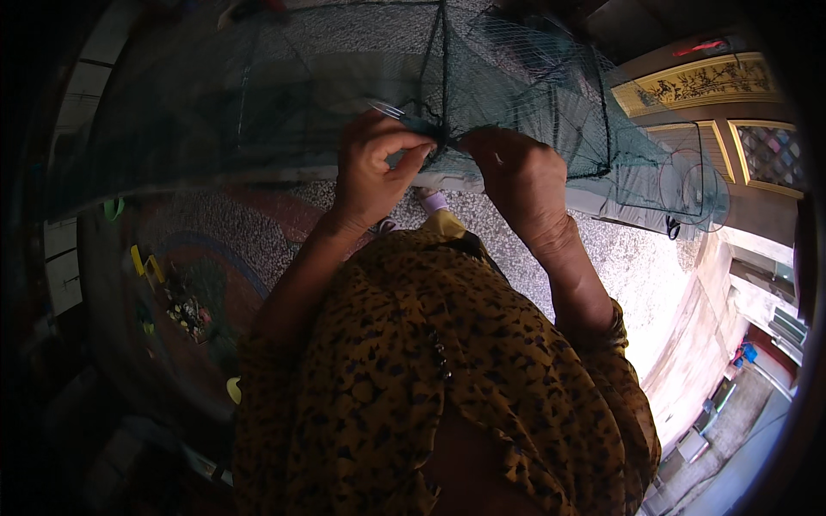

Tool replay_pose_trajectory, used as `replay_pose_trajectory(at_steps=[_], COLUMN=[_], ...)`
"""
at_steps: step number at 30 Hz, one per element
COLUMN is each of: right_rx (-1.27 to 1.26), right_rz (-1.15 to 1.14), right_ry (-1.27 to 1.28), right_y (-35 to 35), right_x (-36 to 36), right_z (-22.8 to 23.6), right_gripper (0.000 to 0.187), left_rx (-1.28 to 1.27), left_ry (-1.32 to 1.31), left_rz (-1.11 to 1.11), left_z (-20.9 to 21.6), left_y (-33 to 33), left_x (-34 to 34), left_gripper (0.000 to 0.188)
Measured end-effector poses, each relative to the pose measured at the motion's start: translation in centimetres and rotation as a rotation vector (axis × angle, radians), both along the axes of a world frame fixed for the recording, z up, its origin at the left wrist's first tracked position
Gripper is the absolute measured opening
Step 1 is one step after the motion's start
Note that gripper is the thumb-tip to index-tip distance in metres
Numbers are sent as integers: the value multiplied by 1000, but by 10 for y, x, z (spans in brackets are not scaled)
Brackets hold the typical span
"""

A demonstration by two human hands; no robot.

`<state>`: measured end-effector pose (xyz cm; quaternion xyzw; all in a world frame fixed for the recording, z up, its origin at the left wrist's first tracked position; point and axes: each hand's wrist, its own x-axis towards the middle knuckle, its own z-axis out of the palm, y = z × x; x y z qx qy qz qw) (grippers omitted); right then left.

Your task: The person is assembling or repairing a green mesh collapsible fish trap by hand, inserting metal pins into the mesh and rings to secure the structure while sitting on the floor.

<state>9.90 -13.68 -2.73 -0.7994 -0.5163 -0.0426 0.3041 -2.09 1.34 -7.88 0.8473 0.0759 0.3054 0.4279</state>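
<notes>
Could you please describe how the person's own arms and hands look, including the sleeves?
The left hand and right hand are bare, without gloves. The forearms are uncovered too, and I see no watch on either wrist. The sleeves are loose, mustard-brown cloth with a dark spotted print, ending around the elbows.

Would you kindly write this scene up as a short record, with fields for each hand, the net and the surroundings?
Left hand: closed around a slim silvery-tipped tool, exact kind unclear
Right hand: pinching the green net, close beside the left
Net frame: dark bars
Clothing: patterned yellow-brown top
Ground: speckled surface, brightest at right
Upper right: gold-coloured decorated panel
</notes>
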Motion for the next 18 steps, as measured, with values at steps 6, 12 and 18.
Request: replay_pose_trajectory(at_steps=[6,12,18], right_rx=[59,205,870], right_rz=[279,242,591], right_ry=[-221,-81,823], right_y=[51,83,70], right_x=[16,-9,-8], right_z=[-30,-5,59], right_gripper=[13,17,16], left_rx=[124,-127,45], left_ry=[-106,-61,-106], left_rz=[46,10,-15], left_z=[3,-23,4], left_y=[-2,-1,-3], left_x=[4,-7,-2], left_gripper=[12,22,19])
